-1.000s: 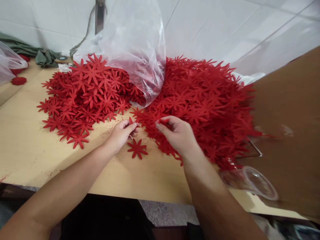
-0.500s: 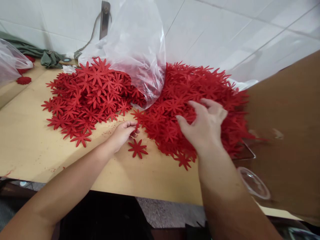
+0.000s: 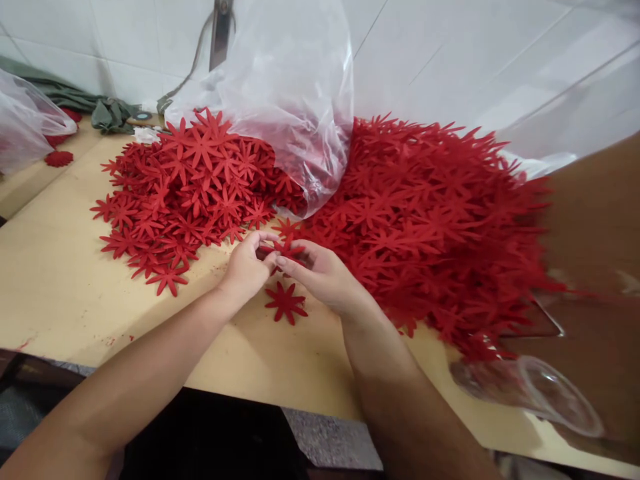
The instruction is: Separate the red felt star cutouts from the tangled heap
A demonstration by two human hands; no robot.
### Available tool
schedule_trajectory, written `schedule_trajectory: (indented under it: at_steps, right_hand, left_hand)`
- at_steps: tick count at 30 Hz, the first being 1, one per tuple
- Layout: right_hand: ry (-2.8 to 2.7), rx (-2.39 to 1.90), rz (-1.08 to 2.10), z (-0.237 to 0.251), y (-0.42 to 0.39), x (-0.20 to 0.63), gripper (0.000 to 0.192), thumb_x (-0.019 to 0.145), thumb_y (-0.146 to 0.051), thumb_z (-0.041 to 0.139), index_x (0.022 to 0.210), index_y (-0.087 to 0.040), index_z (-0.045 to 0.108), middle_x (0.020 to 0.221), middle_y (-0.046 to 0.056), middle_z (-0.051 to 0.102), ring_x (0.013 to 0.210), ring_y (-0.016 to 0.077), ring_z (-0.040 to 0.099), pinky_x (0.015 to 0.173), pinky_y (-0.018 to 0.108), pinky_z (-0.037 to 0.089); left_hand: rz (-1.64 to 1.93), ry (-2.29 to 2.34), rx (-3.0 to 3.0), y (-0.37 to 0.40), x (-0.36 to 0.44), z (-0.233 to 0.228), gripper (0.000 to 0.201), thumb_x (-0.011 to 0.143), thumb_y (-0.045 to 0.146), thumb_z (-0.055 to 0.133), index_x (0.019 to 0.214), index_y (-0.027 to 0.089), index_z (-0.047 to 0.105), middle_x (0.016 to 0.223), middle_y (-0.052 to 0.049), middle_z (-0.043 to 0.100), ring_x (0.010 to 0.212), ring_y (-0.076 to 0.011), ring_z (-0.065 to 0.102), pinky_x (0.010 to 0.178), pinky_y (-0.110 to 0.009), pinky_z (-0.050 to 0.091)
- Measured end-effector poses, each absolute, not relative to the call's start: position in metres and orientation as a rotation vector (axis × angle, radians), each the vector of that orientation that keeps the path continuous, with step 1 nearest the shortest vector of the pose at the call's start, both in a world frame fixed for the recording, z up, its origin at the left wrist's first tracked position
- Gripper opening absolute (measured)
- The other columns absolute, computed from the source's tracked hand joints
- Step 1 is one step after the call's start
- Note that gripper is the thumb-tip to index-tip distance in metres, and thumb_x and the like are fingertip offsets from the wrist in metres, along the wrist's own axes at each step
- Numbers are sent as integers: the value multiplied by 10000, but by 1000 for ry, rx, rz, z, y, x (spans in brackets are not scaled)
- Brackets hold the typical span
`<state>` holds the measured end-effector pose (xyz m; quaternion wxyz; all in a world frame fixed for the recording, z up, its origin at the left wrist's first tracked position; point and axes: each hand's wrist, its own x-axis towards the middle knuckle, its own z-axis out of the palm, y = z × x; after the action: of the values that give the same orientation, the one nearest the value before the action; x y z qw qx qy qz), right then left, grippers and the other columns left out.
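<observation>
A red flower-shaped cutout (image 3: 286, 249) is pinched between both hands at the middle of the table. My left hand (image 3: 250, 265) grips its left side, thumb and fingers closed. From the right, my right hand (image 3: 320, 270) holds the other side with thumb and fingers. Their fingertips meet, partly hiding the piece; I cannot tell whether more than one lies in the grip. Just below on the table lies a single loose red flower cutout (image 3: 286, 303). Heaps of the same cutouts rise on both sides, a left pile (image 3: 190, 187) and a larger right pile (image 3: 430, 213).
A clear plastic bag (image 3: 300, 87) stands between the piles against the tiled wall. On the right are a clear plastic cup (image 3: 525, 393) on its side and a brown board (image 3: 600, 267). Another bag (image 3: 25, 127) and dark green cloth (image 3: 107, 115) lie at the far left.
My right hand has come left from over the right pile to meet my left hand, and now holds a flower cutout with it. The view has shifted slightly.
</observation>
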<state>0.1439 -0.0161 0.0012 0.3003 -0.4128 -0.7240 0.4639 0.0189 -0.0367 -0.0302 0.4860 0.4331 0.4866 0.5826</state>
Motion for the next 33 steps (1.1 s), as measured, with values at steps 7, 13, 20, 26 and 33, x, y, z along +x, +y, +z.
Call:
schedule_trajectory:
  at_steps: [7,13,20,26,33]
  right_hand:
    - [-1769,-1174,1068,-18,-12,154,213,749,-372,546,708,-164,557,570,-24,514,530,88,443,532,236,366]
    - [-1808,-1200,883,-14,-14,159,265,808,-365,474,620,-178,463,526,-45,407,501,74,357,494,228,296]
    - [-1788,-1208,888,-9,-19,153,360,809,-406,455,539,-195,346,500,-50,330,475,66,296,455,227,250]
    - [-1835,-1181,953,-12,-23,150,319,779,-344,487,532,-190,358,503,-57,296,475,61,272,451,221,233]
    - [-1723,-1010,1264,-7,-25,149,208,753,-396,566,726,-191,567,625,-27,529,560,88,458,537,225,379]
  left_hand:
    - [1381,1282,1210,-40,25,-31,186,739,125,523,920,159,546,903,-37,590,787,-100,537,702,-229,429]
    - [1349,1224,1163,-45,25,-21,167,759,185,529,921,146,548,864,-27,564,737,-94,507,662,-226,416]
    - [1352,1116,1055,-49,25,-16,204,752,268,562,919,151,562,817,-3,567,703,-84,500,669,-223,413]
    - [1337,1115,1036,-47,26,-18,92,731,235,580,750,145,578,721,20,574,677,-72,502,689,-215,407]
    - [1392,1166,898,-41,15,-15,188,792,248,510,631,151,522,550,47,477,517,-51,417,544,-187,343]
